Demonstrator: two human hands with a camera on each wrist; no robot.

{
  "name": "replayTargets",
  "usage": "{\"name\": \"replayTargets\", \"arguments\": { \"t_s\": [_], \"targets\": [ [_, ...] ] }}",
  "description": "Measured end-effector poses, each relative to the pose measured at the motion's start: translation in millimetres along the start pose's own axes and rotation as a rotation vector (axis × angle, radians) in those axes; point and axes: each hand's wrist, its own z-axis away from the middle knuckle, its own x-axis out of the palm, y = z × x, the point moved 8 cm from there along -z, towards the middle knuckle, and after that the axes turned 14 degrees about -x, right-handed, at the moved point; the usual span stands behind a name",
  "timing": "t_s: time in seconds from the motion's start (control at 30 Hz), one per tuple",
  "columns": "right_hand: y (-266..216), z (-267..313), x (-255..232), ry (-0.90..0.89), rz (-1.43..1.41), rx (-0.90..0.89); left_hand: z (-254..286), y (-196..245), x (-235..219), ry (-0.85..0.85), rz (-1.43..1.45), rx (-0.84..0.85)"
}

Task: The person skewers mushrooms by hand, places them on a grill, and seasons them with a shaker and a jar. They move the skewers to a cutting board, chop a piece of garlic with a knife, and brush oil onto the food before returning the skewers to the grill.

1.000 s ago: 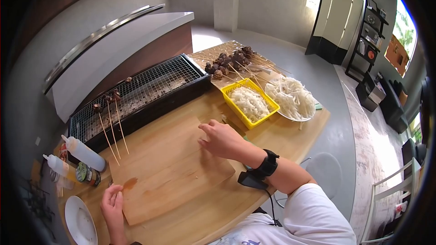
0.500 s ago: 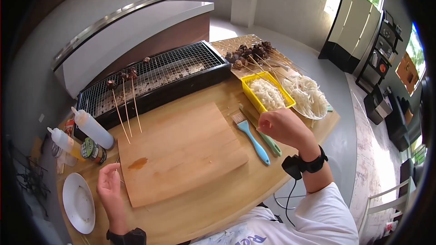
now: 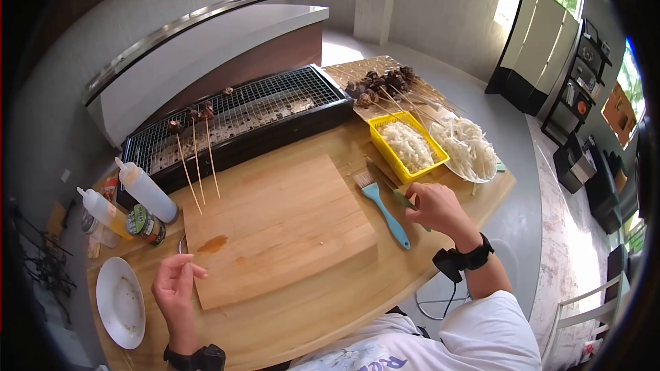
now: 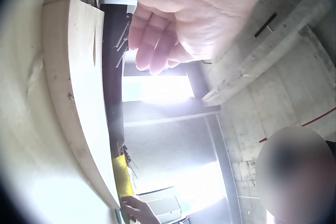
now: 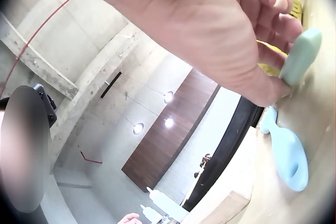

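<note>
My right hand point(image 3: 440, 209) is at the right of the wooden cutting board point(image 3: 282, 227), with thumb and fingers about the pale green handle point(image 5: 303, 56) of a knife. The knife's dark blade point(image 3: 382, 172) lies along the table beside the yellow basket point(image 3: 405, 175). Just left of that hand is a blue basting brush point(image 3: 386, 213), its bristles pointing away from me. My left hand point(image 3: 174, 292) hovers by the board's near left corner, fingers loosely bent and nothing held.
Behind the board stands a black charcoal grill point(image 3: 275, 124) with several meat skewers point(image 3: 191, 117). Squeeze bottles point(image 3: 148, 189), a jar point(image 3: 146, 225) and a white plate point(image 3: 120, 302) are at left. Shredded white food fills the basket and a plate point(image 3: 467, 151); more skewers point(image 3: 385, 86) lie behind.
My right hand has moved from over the board to the right and down onto the green knife handle. The left hand has stayed near the board's left edge, its fingers bending slightly inward.
</note>
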Motion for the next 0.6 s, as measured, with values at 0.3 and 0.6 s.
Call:
{"name": "replayTargets", "arguments": {
  "t_s": [0.3,0.6],
  "targets": [
    [19,22,-3,0.119,-0.631,0.077,6,5,5,-0.054,-0.015,0.034],
    [-141,4,39,-0.369,-1.504,-0.3,33,-11,64,-0.474,-0.062,-0.138]
  ]
}}
